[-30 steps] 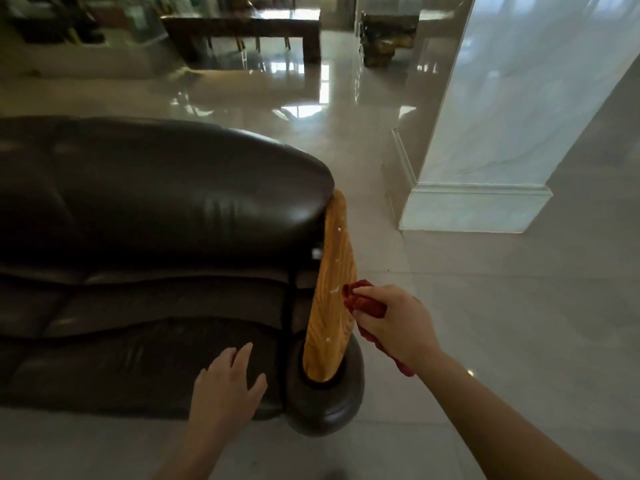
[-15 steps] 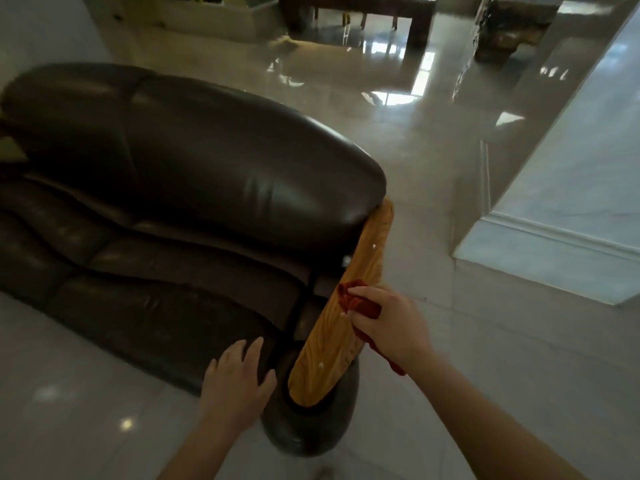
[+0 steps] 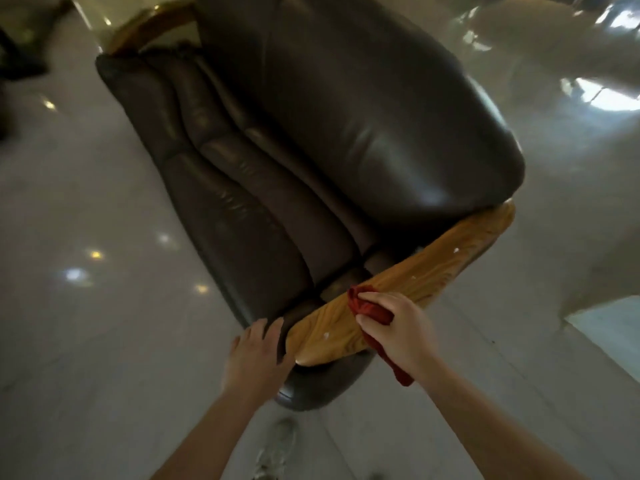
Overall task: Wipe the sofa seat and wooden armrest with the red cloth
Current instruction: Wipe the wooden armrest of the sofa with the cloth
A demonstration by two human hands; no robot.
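A dark brown leather sofa fills the middle of the view, its seat (image 3: 242, 202) running away to the upper left. Its near wooden armrest (image 3: 433, 261) is light, grained wood with small white specks. My right hand (image 3: 398, 327) presses a bunched red cloth (image 3: 367, 306) onto the armrest's near half; a tail of the cloth hangs below my wrist. My left hand (image 3: 256, 358) rests flat, fingers apart, on the rounded leather front of the arm, just left of the wood.
Glossy pale tile floor (image 3: 86, 306) surrounds the sofa, with light reflections. A second wooden armrest (image 3: 145, 26) shows at the sofa's far end. My shoe (image 3: 277, 448) is on the floor below the sofa arm. A white pillar base edge (image 3: 609, 320) sits at right.
The view has swung left and tilted down, so the sofa now runs diagonally. My right hand with the cloth has slid nearer the armrest's front end. My left hand now touches the leather arm front.
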